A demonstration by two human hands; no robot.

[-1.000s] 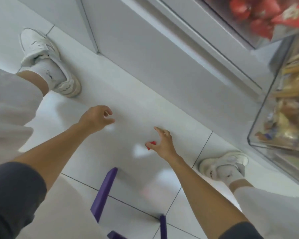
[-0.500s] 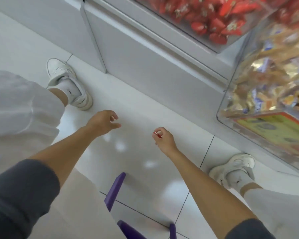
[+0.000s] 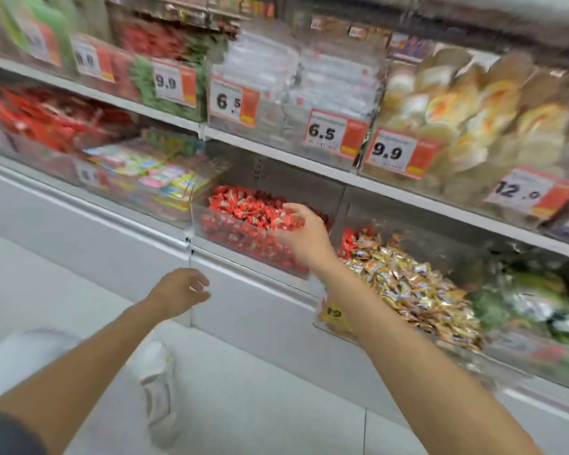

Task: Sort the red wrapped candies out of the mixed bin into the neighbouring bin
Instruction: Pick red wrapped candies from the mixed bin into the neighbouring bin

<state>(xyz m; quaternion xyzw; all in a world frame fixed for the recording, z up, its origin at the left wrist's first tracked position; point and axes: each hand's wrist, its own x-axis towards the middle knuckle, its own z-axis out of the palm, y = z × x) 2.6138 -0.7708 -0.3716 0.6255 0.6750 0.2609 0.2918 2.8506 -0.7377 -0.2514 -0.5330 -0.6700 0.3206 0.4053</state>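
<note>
A clear bin (image 3: 211, 233) on the lowest shelf is heaped with red wrapped candies (image 3: 243, 208). To its right, the mixed bin (image 3: 334, 323) holds mostly gold wrapped candies (image 3: 408, 284), with a few red ones (image 3: 350, 238) at its back left corner. My right hand (image 3: 304, 234) hovers over the right part of the red bin, fingers and thumb curved apart. Blur and the red pile behind hide whether a candy sits between them. My left hand (image 3: 181, 290) hangs loosely curled and holds nothing, low in front of the white cabinet.
Shelves above carry more clear bins with price tags (image 3: 322, 133). A bin of colourful packets (image 3: 151, 172) stands left of the red bin. The white cabinet front (image 3: 260, 310) runs below the shelf. My shoe (image 3: 158, 382) is on the tiled floor.
The view has swung up from the floor to the shelves. My right hand, which pinched a red candy off the floor, has risen over the red bin. My left hand rose a little.
</note>
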